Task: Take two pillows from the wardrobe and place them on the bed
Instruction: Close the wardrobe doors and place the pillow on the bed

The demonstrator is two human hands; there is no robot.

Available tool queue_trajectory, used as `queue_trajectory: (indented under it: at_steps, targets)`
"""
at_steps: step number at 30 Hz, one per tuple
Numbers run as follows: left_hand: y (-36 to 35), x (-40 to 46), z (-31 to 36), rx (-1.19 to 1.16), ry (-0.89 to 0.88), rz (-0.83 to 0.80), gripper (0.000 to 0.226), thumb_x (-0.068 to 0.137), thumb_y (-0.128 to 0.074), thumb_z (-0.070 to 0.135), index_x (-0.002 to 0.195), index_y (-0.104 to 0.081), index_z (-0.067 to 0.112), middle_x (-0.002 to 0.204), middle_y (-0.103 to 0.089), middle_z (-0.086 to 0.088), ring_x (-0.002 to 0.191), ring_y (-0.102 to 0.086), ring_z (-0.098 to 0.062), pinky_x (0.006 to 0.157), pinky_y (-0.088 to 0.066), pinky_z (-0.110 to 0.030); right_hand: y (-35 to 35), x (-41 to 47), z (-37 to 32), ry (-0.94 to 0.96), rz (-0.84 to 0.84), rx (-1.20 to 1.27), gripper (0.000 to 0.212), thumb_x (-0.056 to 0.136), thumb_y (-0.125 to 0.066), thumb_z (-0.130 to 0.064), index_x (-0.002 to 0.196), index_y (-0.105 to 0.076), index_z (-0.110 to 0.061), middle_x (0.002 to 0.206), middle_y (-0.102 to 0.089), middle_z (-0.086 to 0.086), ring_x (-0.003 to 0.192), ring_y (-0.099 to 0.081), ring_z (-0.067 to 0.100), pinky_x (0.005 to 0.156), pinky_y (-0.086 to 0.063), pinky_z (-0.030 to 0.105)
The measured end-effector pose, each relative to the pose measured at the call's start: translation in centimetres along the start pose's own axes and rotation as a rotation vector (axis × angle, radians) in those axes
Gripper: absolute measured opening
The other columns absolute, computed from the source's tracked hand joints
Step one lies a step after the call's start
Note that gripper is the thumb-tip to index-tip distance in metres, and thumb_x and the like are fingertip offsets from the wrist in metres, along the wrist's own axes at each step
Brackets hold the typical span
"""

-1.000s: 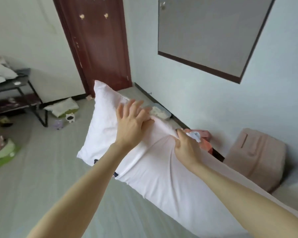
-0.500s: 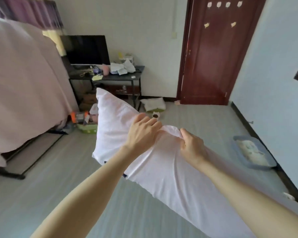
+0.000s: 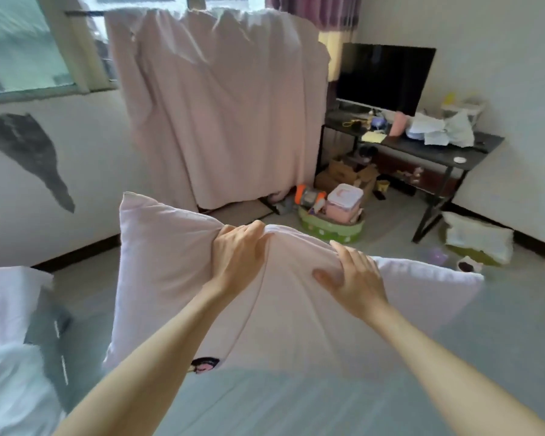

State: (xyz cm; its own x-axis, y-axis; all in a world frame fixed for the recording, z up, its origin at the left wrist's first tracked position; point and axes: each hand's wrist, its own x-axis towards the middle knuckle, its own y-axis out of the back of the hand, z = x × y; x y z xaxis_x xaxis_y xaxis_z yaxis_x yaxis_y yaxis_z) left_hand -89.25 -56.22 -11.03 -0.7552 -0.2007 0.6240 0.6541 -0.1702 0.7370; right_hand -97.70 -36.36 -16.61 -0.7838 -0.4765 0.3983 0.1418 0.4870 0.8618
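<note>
A bedroom floor (image 3: 501, 325) is seen beneath a pink pillow (image 3: 177, 278), gripped along its top edge by left hand (image 3: 238, 258) and right hand (image 3: 353, 278); the bed (image 3: 10, 309) lies left of it.

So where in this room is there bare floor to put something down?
Bare floor runs along the left wall, between it and the pillow, and on the right in front of the desk. It's crowded by the green tub and under the desk. Both hands grip the pillow.
</note>
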Motion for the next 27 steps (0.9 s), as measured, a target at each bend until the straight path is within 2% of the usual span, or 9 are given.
queue_trajectory:
  at_steps: [2, 5, 8, 10, 14, 19, 21, 23, 27]
  targets:
    - [-0.1, 0.3, -4.2, 0.031, 0.119, 0.013, 0.030, 0.080, -0.029, 0.026, 0.061, -0.046, 0.010, 0.049, -0.057, -0.010, 0.048, -0.054, -0.030, 0.057, -0.038, -0.031, -3.3, 4.0, -2.0, 0.069, -0.017, 0.056, 0.095, 0.073, -0.011, -0.080, 0.120, -0.054, -0.010, 0.116, -0.062, 0.011, 0.107, -0.055, 0.032, 0.096, -0.037, 0.042]
    - [-0.3, 1.3, -12.2, 0.115, 0.316, 0.050, 0.037, 0.089, -0.030, 0.035, 0.065, -0.046, 0.011, 0.053, -0.060, -0.013, 0.053, -0.054, -0.035, 0.059, -0.027, -0.029, -9.5, 11.1, -7.2, 0.175, -0.049, 0.165, 0.090, 0.080, -0.003, -0.071, 0.097, -0.061, -0.004, 0.091, -0.065, 0.015, 0.087, -0.057, 0.035, 0.081, -0.039, 0.043]
    - [-0.2, 2.5, -21.2, 0.158, 0.495, 0.072, 0.031, 0.095, -0.042, 0.030, 0.067, -0.038, 0.017, 0.062, -0.064, -0.018, 0.063, -0.056, -0.040, 0.060, -0.016, -0.032, -16.0, 17.2, -13.6, 0.245, -0.071, 0.243, 0.069, 0.089, -0.017, -0.053, 0.082, -0.060, 0.001, 0.074, -0.063, 0.019, 0.073, -0.058, 0.037, 0.069, -0.039, 0.043]
    - [0.3, 3.0, -27.2, 0.188, 0.592, 0.067, 0.030, 0.095, -0.043, 0.030, 0.068, -0.034, 0.019, 0.067, -0.065, -0.021, 0.068, -0.055, -0.042, 0.060, -0.020, -0.035, -20.3, 20.6, -17.6, 0.327, -0.072, 0.274, 0.060, 0.091, -0.023, -0.043, 0.076, -0.059, 0.002, 0.064, -0.061, 0.020, 0.063, -0.057, 0.037, 0.064, -0.042, 0.043]
    - [1.7, 4.3, -37.1, 0.287, 0.703, 0.118, 0.031, 0.094, -0.045, 0.029, 0.067, -0.039, 0.016, 0.067, -0.066, -0.022, 0.067, -0.055, -0.043, 0.061, -0.022, -0.034, -27.1, 27.4, -25.1, 0.410, -0.083, 0.329, 0.043, 0.093, -0.033, -0.027, 0.075, -0.059, 0.003, 0.059, -0.059, 0.020, 0.054, -0.054, 0.036, 0.060, -0.043, 0.042]
    - [2.6, 5.6, -45.1, 0.374, 0.800, 0.143, 0.031, 0.092, -0.053, 0.021, 0.063, -0.047, 0.009, 0.061, -0.063, -0.019, 0.061, -0.054, -0.039, 0.062, -0.022, -0.032, -32.5, 33.5, -32.2, 0.550, -0.059, 0.350, 0.013, 0.076, -0.056, -0.007, 0.066, -0.058, 0.001, 0.048, -0.055, 0.014, 0.041, -0.050, 0.033, 0.047, -0.046, 0.039]
    - [2.9, 6.3, -48.9, 0.416, 0.805, 0.182, 0.033, 0.091, -0.051, 0.021, 0.061, -0.048, 0.007, 0.057, -0.059, -0.015, 0.056, -0.053, -0.036, 0.062, -0.027, -0.031, -35.1, 36.8, -35.2, 0.626, -0.038, 0.394, 0.013, 0.076, -0.056, -0.006, 0.065, -0.058, 0.000, 0.047, -0.054, 0.012, 0.040, -0.050, 0.031, 0.046, -0.045, 0.037]
    - [2.7, 7.0, -53.2, 0.470, 0.819, 0.182, 0.032, 0.089, -0.045, 0.023, 0.061, -0.050, 0.006, 0.056, -0.056, -0.013, 0.055, -0.053, -0.033, 0.060, -0.033, -0.033, -38.4, 40.3, -38.5, 0.687, -0.039, 0.461, 0.024, 0.082, -0.045, -0.012, 0.067, -0.059, 0.000, 0.051, -0.056, 0.011, 0.043, -0.052, 0.028, 0.048, -0.045, 0.036]
    - [1.9, 8.8, -62.3, 0.541, 0.937, 0.206, 0.022, 0.084, -0.045, 0.014, 0.083, -0.065, 0.005, 0.073, -0.063, -0.014, 0.071, -0.058, -0.034, 0.068, -0.041, -0.042, -44.9, 46.6, -45.1, 0.801, -0.075, 0.560, 0.033, 0.079, -0.034, -0.017, 0.070, -0.061, 0.000, 0.054, -0.058, 0.011, 0.046, -0.055, 0.028, 0.046, -0.045, 0.035]
